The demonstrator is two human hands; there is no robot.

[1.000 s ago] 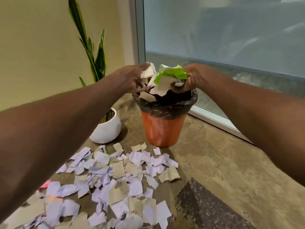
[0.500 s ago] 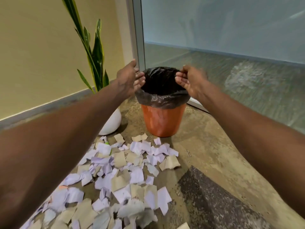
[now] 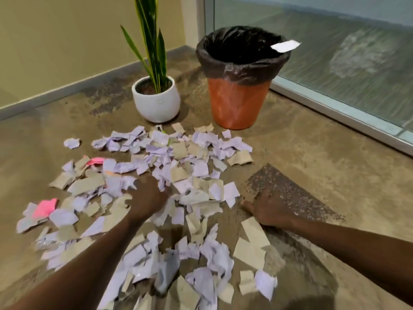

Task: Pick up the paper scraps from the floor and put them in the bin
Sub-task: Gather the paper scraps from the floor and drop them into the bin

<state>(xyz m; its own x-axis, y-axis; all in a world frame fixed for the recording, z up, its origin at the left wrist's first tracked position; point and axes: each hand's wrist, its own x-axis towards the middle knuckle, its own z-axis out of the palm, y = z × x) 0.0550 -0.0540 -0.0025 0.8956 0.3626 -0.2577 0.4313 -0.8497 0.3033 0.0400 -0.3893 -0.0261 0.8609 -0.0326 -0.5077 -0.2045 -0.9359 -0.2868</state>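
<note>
Reaching down from the near edge of the floor (image 3: 312, 153), both bare forearms stretch into a wide scatter of paper scraps (image 3: 178, 166), lilac, tan and a few pink, that covers the middle of the floor from the near edge almost to the two pots. The left hand (image 3: 148, 198) lies knuckles-up in the thick of the pile, its fingers curled down into the scraps; whether they actually grip any cannot be told, since the fingertips are buried. The right hand (image 3: 267, 209) rests on the floor at the right fringe of the pile, beside a dark speckled patch; its fingers are hidden under the hand, so their state cannot be told. Farther off, a white plant pot (image 3: 156, 104) stands left of the orange bin (image 3: 237, 101), near the far corner. The bin's black liner (image 3: 241, 68) folds over its rim, where one white scrap (image 3: 285, 45) lies on the right side.
</note>
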